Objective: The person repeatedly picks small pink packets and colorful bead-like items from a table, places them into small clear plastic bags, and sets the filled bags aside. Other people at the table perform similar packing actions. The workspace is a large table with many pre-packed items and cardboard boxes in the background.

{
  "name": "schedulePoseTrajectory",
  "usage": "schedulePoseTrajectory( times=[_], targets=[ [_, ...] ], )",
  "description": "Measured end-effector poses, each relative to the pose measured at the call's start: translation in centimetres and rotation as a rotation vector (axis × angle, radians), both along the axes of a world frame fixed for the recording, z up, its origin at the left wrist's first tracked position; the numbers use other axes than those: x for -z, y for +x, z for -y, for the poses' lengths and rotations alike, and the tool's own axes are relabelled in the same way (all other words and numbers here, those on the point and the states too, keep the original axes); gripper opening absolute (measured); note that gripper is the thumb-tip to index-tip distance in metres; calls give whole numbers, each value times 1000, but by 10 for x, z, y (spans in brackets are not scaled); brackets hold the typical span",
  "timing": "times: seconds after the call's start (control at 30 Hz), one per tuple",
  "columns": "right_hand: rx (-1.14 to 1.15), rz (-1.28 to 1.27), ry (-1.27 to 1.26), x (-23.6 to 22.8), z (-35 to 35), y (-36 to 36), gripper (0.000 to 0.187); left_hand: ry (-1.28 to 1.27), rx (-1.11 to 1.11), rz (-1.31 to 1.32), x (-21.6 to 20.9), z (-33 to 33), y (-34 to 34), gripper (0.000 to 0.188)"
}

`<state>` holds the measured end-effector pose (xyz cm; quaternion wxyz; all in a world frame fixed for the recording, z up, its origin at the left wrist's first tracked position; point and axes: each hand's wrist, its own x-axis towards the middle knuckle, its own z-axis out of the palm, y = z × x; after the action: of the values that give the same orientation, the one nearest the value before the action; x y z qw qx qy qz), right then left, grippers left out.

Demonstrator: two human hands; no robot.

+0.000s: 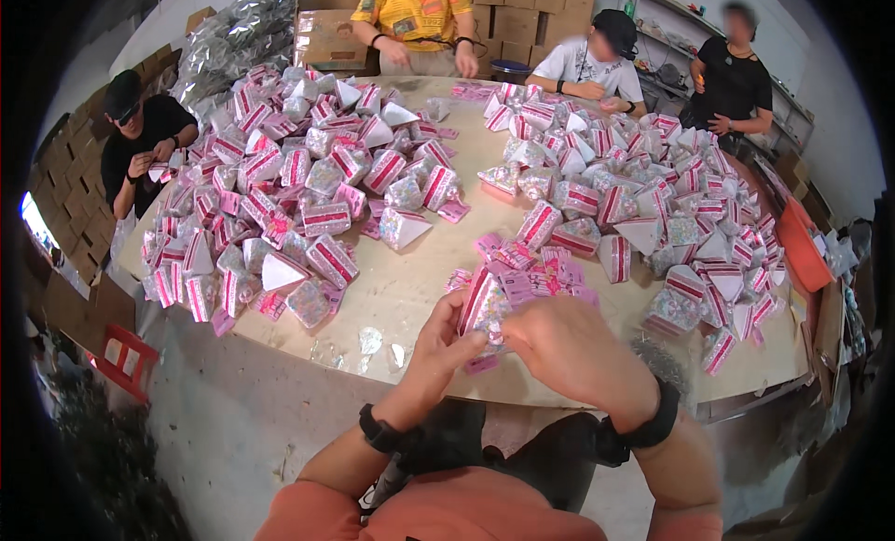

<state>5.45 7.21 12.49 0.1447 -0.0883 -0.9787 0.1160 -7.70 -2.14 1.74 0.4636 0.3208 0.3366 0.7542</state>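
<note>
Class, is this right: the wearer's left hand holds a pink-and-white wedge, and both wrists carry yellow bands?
Not quite: the head view shows that the bands are black, not yellow. The left hand does hold a pink-and-white wedge.

Left of you sits a red stool [128, 381]; ahead — heaped silvery plastic [238, 42], stacked cardboard boxes [515, 24]; far right — an orange tub [803, 247].

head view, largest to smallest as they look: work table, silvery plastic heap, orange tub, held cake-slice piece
Work table
Silvery plastic heap
Orange tub, held cake-slice piece: unsure; the piece is nearer and partly covered
</note>
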Motion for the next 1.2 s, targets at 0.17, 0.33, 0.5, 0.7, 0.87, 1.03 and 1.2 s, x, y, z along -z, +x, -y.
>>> schedulePoseTrajectory(
  times=[0.17,0.33,0.5,0.7,0.87,1.03,1.2],
  targets=[
    [-35,54,-32,-6,6,-12,10,13,-26,-154,2,6,-6,74],
    [-26,90,-74,-14,17,-22,12,-100,-167,-429,-9,15,-12,76],
    [-83,55,-157,-10,12,-29,12,-84,-240,-457,-12,22,-22,74],
    [-123,52,-173,-15,18,-36,11,20,-275,-299,-8,25,-27,71],
    [-118,26,-242,-26,23,-38,10,101,-193,-67,-12,28,-30,69],
    [-156,-21,-255,-26,27,-41,11,117,-216,-37,-14,30,-33,71],
    [-176,-22,-229,-32,32,-45,8,134,-284,-89,-12,30,-32,71]
  ],
)
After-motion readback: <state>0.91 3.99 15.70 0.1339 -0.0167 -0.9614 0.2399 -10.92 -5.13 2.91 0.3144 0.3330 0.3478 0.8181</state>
